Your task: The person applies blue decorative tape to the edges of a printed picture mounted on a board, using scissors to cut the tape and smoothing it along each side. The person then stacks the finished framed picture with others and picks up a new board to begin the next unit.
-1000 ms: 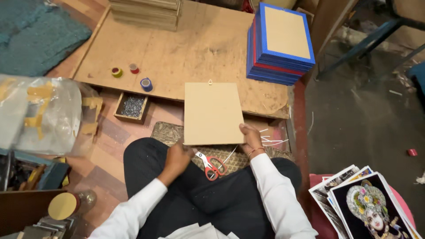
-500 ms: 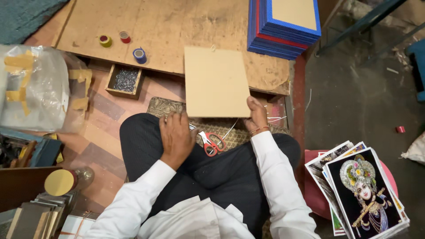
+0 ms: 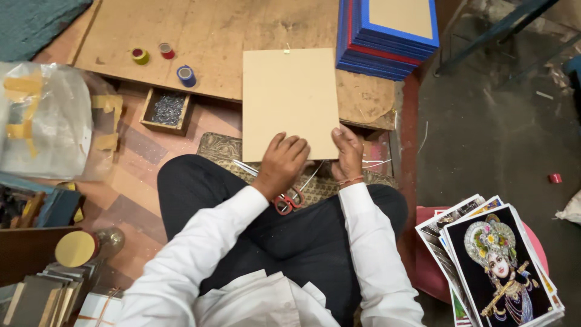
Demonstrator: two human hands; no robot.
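One wooden tray (image 3: 147, 111) — full of small metal nails (image 3: 167, 109).

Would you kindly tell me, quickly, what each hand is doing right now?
Left hand: fingers spread, resting on the lower edge of the flat tan rectangular backing board.
Right hand: gripping the board's lower right corner.

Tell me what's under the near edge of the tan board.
Both hands, left hand and right hand, press the tan board. Red-handled scissors and a patterned mat show below; the rest is covered.
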